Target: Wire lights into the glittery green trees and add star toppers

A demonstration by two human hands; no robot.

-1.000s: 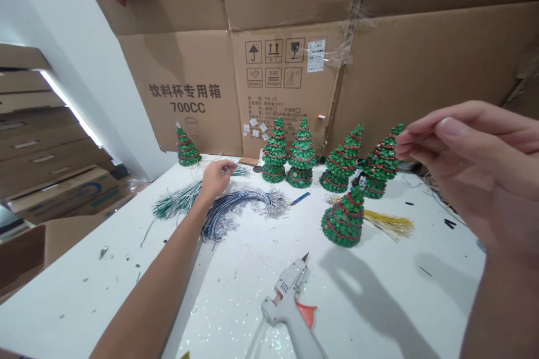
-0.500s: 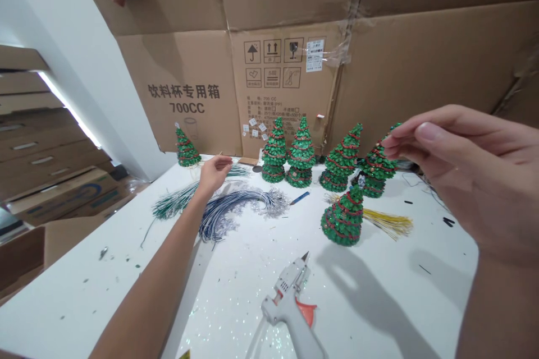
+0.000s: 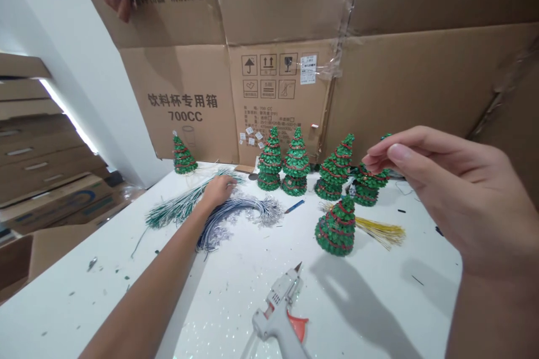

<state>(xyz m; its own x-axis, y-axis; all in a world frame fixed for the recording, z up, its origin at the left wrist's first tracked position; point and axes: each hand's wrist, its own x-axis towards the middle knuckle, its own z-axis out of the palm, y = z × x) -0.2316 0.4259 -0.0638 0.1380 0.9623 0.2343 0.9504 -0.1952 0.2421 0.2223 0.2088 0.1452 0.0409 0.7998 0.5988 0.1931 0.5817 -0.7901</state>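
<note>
White counter (image 3: 379, 303): left hand (image 3: 219, 189) reaches into green wires (image 3: 177, 207), fingers seemingly closing; right hand (image 3: 455, 202) hovers, fingers pinched together.

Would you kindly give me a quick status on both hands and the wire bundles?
Left hand down on the silver wire bundle. Right hand raised, fingertips pinched, contents unclear. Glue gun lying near; small tree beside.

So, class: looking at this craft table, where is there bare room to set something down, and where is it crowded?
Bare white table lies left of the left hand, and another patch right of the glue gun, in front of the nearest tree. It is crowded at the back: wire bundles, yellow strands and the row of trees.
</note>
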